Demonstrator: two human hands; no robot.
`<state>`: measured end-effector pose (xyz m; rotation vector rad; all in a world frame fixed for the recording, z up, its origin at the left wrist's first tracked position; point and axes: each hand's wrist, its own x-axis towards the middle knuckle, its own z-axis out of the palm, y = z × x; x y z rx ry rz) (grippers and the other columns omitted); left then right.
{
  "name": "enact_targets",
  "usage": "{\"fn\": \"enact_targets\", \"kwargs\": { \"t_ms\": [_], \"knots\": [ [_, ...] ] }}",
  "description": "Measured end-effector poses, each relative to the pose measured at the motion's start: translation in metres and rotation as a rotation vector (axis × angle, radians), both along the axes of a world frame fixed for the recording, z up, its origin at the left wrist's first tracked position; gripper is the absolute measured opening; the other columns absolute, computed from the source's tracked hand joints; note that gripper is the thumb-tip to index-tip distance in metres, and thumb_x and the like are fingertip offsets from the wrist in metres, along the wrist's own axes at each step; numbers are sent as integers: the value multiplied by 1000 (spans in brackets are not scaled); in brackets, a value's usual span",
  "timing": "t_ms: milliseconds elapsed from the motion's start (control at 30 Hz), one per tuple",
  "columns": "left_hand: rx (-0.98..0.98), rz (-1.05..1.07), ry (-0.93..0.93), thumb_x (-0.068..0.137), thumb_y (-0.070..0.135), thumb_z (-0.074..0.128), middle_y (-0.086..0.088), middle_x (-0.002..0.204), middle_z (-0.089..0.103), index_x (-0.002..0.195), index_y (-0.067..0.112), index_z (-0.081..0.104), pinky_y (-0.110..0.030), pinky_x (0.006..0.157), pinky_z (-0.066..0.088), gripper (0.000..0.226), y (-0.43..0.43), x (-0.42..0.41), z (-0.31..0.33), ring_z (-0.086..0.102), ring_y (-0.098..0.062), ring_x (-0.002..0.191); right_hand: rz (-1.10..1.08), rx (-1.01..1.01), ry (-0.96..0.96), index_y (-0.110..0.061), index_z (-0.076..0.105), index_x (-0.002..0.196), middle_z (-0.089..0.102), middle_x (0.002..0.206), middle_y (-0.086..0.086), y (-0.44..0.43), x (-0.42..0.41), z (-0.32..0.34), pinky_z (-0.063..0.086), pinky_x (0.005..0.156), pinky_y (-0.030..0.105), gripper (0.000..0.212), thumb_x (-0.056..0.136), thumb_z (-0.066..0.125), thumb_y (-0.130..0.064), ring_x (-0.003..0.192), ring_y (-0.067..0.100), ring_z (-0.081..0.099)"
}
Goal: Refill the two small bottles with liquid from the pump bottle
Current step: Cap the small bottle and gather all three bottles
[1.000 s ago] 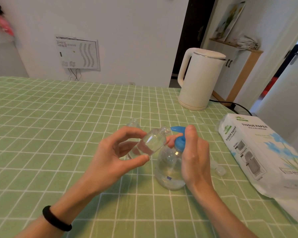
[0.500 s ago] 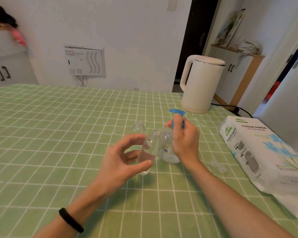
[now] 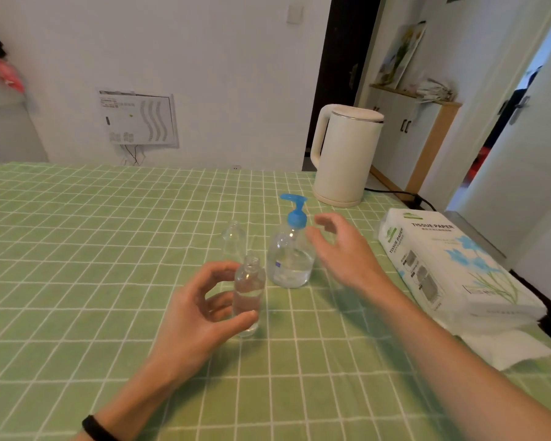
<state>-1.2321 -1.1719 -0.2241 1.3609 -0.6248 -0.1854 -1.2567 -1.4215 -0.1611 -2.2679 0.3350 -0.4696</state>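
A clear small bottle [image 3: 248, 289], uncapped and partly filled, stands upright on the green checked tablecloth [image 3: 93, 249]. My left hand [image 3: 198, 313] curls round it, thumb low on its side and fingers behind it. Just right of it stands the clear pump bottle [image 3: 291, 259] with a blue pump head, holding some liquid at the bottom. My right hand [image 3: 344, 249] hovers to the right of the pump bottle with fingers spread, touching nothing. A second small clear bottle [image 3: 233, 238] stands open behind the first.
A white kettle [image 3: 344, 154] stands at the table's far right, its black cord running off the edge. A pack of tissue paper [image 3: 442, 259] lies along the right edge, with a loose white sheet in front of it.
My left hand has brought the small bottle from tilted at the pump spout down to upright on the table. My right hand has let go of the pump head and moved right.
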Motion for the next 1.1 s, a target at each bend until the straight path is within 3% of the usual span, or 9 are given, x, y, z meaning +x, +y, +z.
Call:
{"fn": "enact_targets", "kwargs": {
  "t_ms": [167,233,300,400,500,733,800,900,1100],
  "knots": [
    [40,11,-46,64,24,93,4,127,73,119,35,69,-33,96,62,60,4,-7,-3,79,-28,104,-150,-367,350,-28,55,142,59,141,-5,-31,-62,13,46,78,21,48,97,68,-32,118,18,65],
    [47,9,-52,64,26,92,5,126,73,119,36,69,-32,97,61,60,4,-10,-3,79,-27,105,-159,-462,528,-27,49,147,58,141,-1,-34,-76,7,52,88,33,52,97,66,-27,119,22,63],
    [47,8,-50,64,26,92,5,127,72,118,36,69,-32,96,61,60,5,-11,-1,79,-27,104,-170,-470,601,-24,48,147,57,142,2,-36,-82,-3,48,101,40,52,98,64,-19,120,23,59],
    [44,-3,-50,65,24,92,3,127,72,119,33,69,-34,95,62,60,6,-11,-1,79,-28,105,-211,-468,591,-22,52,141,62,121,1,-40,-82,-16,50,84,35,47,96,61,-11,100,21,57],
    [49,-8,-55,66,23,91,3,128,71,120,32,68,-35,95,62,59,8,-12,0,79,-28,105,-275,-508,556,-20,56,133,57,103,-3,-41,-80,-22,43,73,34,39,95,60,-12,92,21,53],
    [62,9,-82,68,23,90,4,127,71,119,33,68,-34,96,62,57,12,-13,2,79,-27,105,-347,-561,411,-23,56,127,69,104,-1,-29,-86,-14,47,70,35,27,99,59,-22,93,23,60],
    [75,18,-96,69,22,90,5,127,71,120,34,68,-32,96,61,57,12,-12,2,79,-26,105,-273,-419,205,-25,62,122,71,104,-7,-23,-86,-4,49,69,30,25,97,67,-26,87,11,65],
    [97,24,-100,70,21,90,5,128,71,122,34,68,-30,96,60,58,11,-11,1,78,-25,105,-24,-18,-107,-32,71,108,74,99,-19,7,-77,13,54,66,11,17,92,76,-31,86,-6,69],
    [180,32,-185,75,24,88,8,131,73,128,36,69,-30,103,57,58,17,-16,2,75,-17,114,246,240,-326,-25,75,107,78,107,-14,56,-54,6,58,78,19,14,94,75,-21,99,6,74]
  ]
}}
